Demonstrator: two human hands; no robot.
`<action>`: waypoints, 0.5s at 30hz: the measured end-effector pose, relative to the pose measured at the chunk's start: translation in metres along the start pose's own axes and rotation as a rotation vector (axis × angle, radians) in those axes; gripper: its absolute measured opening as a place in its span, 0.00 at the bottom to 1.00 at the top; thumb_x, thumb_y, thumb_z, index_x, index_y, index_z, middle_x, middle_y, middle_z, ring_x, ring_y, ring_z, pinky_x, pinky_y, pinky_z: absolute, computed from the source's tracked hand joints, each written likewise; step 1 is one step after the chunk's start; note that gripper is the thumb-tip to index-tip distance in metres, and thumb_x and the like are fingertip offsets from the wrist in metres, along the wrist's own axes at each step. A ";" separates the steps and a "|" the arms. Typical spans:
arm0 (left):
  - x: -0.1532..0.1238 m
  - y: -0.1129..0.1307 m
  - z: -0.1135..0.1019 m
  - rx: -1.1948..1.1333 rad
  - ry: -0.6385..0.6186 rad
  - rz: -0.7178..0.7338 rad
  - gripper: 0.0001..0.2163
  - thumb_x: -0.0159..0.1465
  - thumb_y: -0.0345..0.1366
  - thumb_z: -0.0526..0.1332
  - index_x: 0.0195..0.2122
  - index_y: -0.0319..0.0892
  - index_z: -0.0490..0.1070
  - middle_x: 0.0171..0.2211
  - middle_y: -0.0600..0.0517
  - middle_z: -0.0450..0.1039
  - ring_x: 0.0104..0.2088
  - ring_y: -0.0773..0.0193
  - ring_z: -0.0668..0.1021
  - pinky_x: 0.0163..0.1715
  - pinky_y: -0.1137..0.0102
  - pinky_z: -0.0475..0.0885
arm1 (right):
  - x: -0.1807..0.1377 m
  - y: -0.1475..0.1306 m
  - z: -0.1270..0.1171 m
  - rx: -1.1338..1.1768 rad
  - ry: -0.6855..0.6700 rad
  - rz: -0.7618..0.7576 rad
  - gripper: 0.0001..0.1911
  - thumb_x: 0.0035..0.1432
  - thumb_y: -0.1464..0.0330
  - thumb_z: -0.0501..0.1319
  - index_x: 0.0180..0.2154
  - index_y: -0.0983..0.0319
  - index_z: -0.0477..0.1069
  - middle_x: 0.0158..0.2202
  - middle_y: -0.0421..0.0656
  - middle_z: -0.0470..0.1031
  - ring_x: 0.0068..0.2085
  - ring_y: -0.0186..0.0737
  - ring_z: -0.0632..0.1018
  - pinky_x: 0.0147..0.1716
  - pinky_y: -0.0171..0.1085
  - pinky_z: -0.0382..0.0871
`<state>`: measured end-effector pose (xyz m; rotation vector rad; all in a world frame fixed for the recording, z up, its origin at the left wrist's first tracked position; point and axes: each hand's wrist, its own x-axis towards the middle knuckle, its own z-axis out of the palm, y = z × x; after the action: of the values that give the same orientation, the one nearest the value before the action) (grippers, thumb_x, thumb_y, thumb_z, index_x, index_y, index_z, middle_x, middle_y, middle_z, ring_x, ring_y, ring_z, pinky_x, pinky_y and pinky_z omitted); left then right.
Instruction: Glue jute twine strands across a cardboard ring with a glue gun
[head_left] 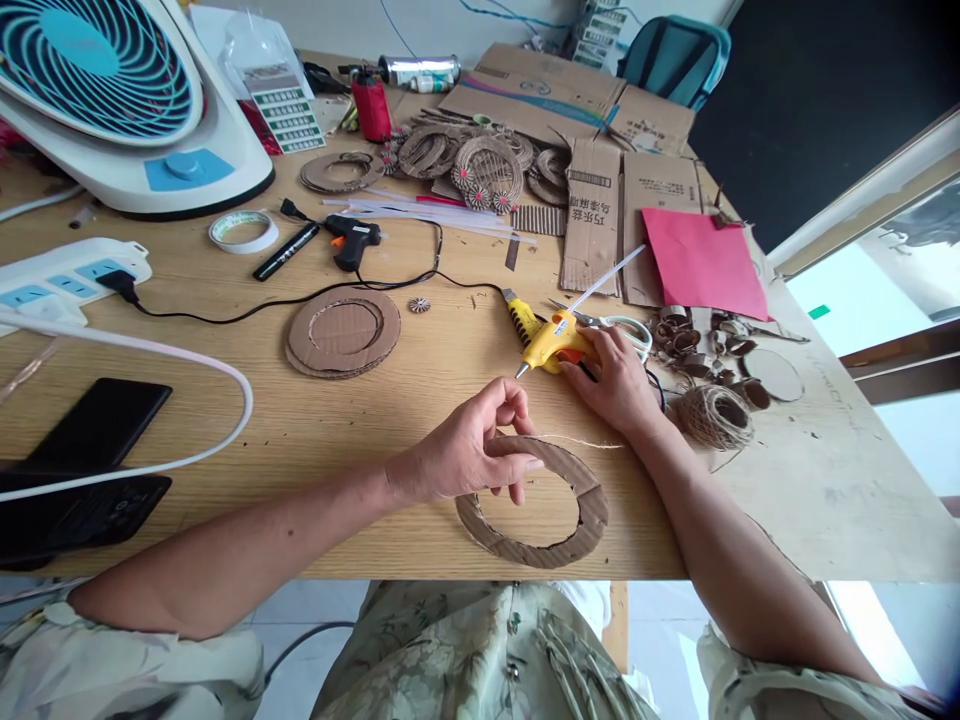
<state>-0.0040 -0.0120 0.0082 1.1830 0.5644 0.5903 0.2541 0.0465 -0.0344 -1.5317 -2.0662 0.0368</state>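
A brown cardboard ring (pixel 570 520) lies flat near the table's front edge. My left hand (pixel 472 445) rests on its upper left arc, thumb and forefinger pinched on the end of a thin jute twine strand (pixel 581 442) that runs right toward a twine ball (pixel 712 415). My right hand (pixel 619 380) is closed around the grip of a yellow glue gun (pixel 547 342), whose nozzle points down-left at the table just above the ring.
Scissors (pixel 622 325) lie behind the glue gun. A stack of cardboard rings (pixel 343 332), a black glue gun (pixel 351 238), tape roll (pixel 242 230), glue sticks, pink paper (pixel 701 262), a fan (pixel 112 90), power strip (pixel 67 275) and phones (pixel 97 425) surround the work spot.
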 end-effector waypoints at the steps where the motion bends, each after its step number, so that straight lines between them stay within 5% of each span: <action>1: 0.000 0.000 0.000 0.007 0.006 0.011 0.16 0.63 0.31 0.65 0.39 0.45 0.54 0.41 0.57 0.65 0.22 0.74 0.79 0.16 0.82 0.67 | 0.000 0.000 -0.001 -0.005 -0.010 0.005 0.25 0.61 0.54 0.60 0.55 0.61 0.68 0.47 0.53 0.73 0.49 0.55 0.74 0.50 0.55 0.71; 5: 0.000 0.000 0.000 -0.006 0.028 0.055 0.16 0.63 0.30 0.65 0.39 0.44 0.55 0.40 0.59 0.64 0.20 0.79 0.76 0.18 0.82 0.71 | -0.003 -0.013 -0.018 0.012 0.016 0.002 0.29 0.58 0.52 0.63 0.56 0.61 0.69 0.51 0.55 0.72 0.54 0.57 0.72 0.54 0.58 0.67; 7: 0.001 -0.001 0.000 0.002 0.037 0.071 0.16 0.62 0.30 0.66 0.39 0.44 0.55 0.39 0.59 0.64 0.20 0.80 0.74 0.18 0.82 0.72 | -0.008 -0.028 -0.032 0.233 0.056 0.018 0.23 0.60 0.53 0.63 0.52 0.59 0.71 0.51 0.52 0.73 0.54 0.53 0.73 0.56 0.54 0.68; 10: 0.001 0.000 0.000 0.041 0.061 0.069 0.16 0.62 0.31 0.66 0.39 0.44 0.55 0.38 0.59 0.65 0.20 0.80 0.73 0.17 0.81 0.71 | -0.018 -0.052 -0.051 0.830 -0.375 0.107 0.18 0.68 0.54 0.54 0.50 0.58 0.70 0.47 0.48 0.76 0.47 0.43 0.79 0.49 0.45 0.74; 12: 0.001 0.001 0.000 0.076 0.087 0.055 0.16 0.62 0.32 0.66 0.38 0.44 0.56 0.36 0.60 0.64 0.19 0.79 0.73 0.16 0.81 0.70 | -0.023 -0.061 -0.057 1.010 -0.632 0.150 0.19 0.68 0.54 0.54 0.51 0.59 0.70 0.41 0.45 0.77 0.40 0.38 0.79 0.42 0.39 0.75; 15: 0.001 0.002 0.000 0.086 0.101 0.050 0.15 0.62 0.31 0.66 0.38 0.44 0.56 0.33 0.61 0.63 0.18 0.79 0.72 0.16 0.81 0.70 | -0.027 -0.064 -0.058 1.079 -0.678 0.200 0.17 0.66 0.56 0.59 0.48 0.61 0.71 0.30 0.39 0.72 0.28 0.30 0.72 0.27 0.32 0.69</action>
<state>-0.0032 -0.0109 0.0104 1.2567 0.6530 0.6763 0.2286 -0.0170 0.0249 -1.0341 -1.7398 1.6347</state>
